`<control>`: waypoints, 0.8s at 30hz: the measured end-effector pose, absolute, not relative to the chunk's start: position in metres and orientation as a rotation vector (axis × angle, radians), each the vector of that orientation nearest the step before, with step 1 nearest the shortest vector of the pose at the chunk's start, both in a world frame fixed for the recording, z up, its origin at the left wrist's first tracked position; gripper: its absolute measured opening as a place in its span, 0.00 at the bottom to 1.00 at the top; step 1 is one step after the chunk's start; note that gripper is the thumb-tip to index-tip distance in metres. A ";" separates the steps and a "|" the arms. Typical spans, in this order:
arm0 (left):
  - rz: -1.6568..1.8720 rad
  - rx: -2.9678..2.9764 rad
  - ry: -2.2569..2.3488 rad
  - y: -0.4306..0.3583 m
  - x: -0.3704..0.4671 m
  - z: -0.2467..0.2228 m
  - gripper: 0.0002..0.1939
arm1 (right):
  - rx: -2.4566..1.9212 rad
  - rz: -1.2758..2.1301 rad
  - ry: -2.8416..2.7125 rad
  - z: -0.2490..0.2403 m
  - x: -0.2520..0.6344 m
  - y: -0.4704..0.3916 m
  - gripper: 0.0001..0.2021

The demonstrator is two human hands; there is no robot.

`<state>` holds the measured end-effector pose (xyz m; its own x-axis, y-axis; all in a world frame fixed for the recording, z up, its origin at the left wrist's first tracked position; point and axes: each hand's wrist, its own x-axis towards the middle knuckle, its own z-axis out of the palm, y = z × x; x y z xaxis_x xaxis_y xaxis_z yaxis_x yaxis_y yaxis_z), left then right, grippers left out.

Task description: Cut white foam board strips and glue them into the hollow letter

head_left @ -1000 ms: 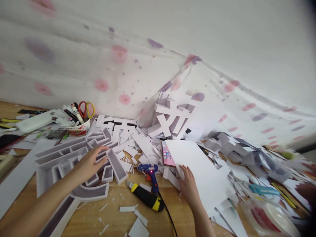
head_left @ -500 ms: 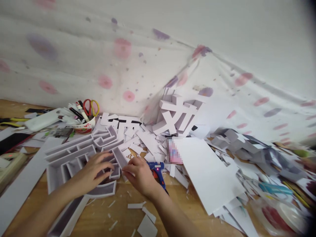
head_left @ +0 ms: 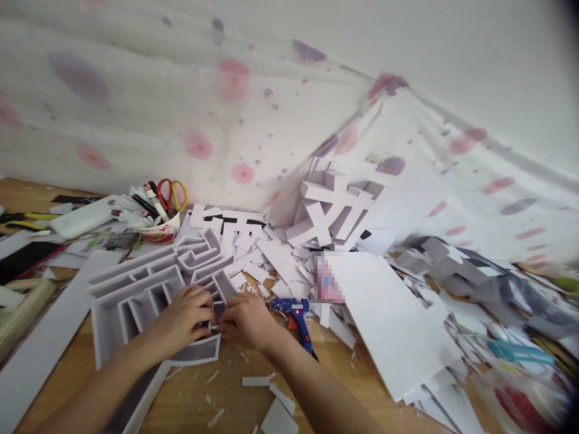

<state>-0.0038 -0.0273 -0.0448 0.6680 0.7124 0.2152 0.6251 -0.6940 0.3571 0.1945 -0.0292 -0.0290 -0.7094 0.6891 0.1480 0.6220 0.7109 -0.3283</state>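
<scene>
A white hollow form with upright walls (head_left: 108,337) lies on the left half of the wooden table. Over its right part, my left hand (head_left: 187,313) is closed, fingers bent down among the walls. My right hand (head_left: 246,319) pinches at the form's right edge, close to the left fingertips. A small pale bit shows between the two hands; what each hand grips is too small to make out. Just right of my right hand lies a blue glue gun (head_left: 296,313) with a red light and an orange trigger.
A cup (head_left: 160,231) of pens and scissors (head_left: 172,194) stands at the back left. White scraps (head_left: 280,259) spread behind the hands. An upright white form (head_left: 337,208) stands at the back. White sheets (head_left: 393,325) and a teal-handled tool (head_left: 520,351) lie on the right.
My hands have come closer together and lower onto the form's right part. The fingers of my left hand, spread before, are now bent in. The whole view has shifted slightly.
</scene>
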 end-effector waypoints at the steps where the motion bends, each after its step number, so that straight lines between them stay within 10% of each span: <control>1: 0.511 2.635 1.065 -0.027 -0.004 -0.045 0.02 | -1.034 0.381 -2.660 -0.029 0.194 -0.029 0.05; 24: 0.501 2.616 0.936 -0.023 -0.001 -0.047 0.04 | -1.112 0.409 -2.733 -0.022 0.188 -0.025 0.04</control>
<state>-0.0007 -0.0225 -0.0468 0.7243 0.6546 0.2166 0.5436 -0.7353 0.4049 0.1879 -0.0253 -0.0218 -0.7101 0.7026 0.0470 0.6581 0.6859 -0.3107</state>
